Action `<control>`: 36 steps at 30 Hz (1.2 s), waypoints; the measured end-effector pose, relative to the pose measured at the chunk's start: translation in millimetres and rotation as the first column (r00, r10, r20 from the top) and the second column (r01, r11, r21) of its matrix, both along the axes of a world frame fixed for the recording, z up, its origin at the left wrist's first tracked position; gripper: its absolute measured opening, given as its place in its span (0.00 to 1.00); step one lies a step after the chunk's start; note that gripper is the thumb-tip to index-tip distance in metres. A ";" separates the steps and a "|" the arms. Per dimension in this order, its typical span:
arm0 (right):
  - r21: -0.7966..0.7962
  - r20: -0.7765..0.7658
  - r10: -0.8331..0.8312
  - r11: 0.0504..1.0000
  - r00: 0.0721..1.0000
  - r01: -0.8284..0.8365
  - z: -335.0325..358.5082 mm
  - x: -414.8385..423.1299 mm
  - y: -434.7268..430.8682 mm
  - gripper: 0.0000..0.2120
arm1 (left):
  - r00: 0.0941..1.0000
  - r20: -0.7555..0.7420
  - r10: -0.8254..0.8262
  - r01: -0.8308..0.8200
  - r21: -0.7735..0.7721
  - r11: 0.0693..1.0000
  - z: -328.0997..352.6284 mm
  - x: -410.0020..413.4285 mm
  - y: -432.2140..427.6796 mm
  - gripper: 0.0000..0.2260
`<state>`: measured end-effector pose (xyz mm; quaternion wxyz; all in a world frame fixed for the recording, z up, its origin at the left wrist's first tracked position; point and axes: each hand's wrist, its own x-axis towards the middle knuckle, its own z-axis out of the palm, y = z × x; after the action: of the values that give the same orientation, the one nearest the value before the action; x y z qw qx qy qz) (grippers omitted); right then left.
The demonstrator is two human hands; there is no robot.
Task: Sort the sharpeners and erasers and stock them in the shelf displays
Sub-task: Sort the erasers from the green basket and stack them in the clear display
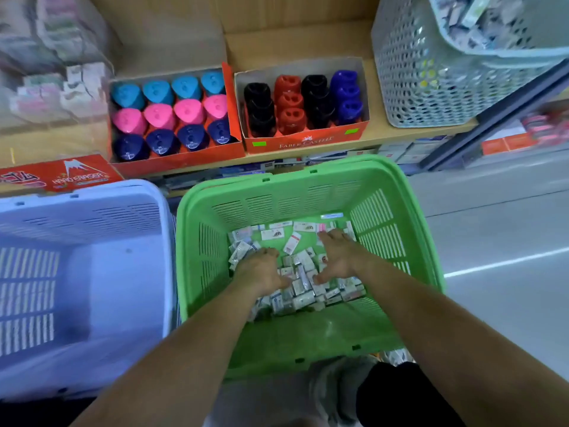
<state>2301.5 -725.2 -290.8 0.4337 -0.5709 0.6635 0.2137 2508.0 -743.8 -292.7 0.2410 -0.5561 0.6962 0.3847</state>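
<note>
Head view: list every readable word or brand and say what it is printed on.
"FABER CASTELL": front of the orange box of black, red and purple sharpeners.
"HARD ERASER": red box at the left.
Too small or blurred to read: the eraser wrappers in the green basket, the other marks on the red box, and the boxes below the shelf.
</note>
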 end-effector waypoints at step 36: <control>-0.106 0.199 0.077 0.993 0.977 -0.056 -33.4 30.9 6.1 0.25 | 0.986 -0.148 0.078 -0.070 0.060 0.996 -26.5 -8.0 -4.1 0.27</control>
<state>2332.4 -719.0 -324.2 0.4625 -0.6327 0.6062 0.1353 2500.0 -747.9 -319.2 0.1885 -0.5444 0.6804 0.4529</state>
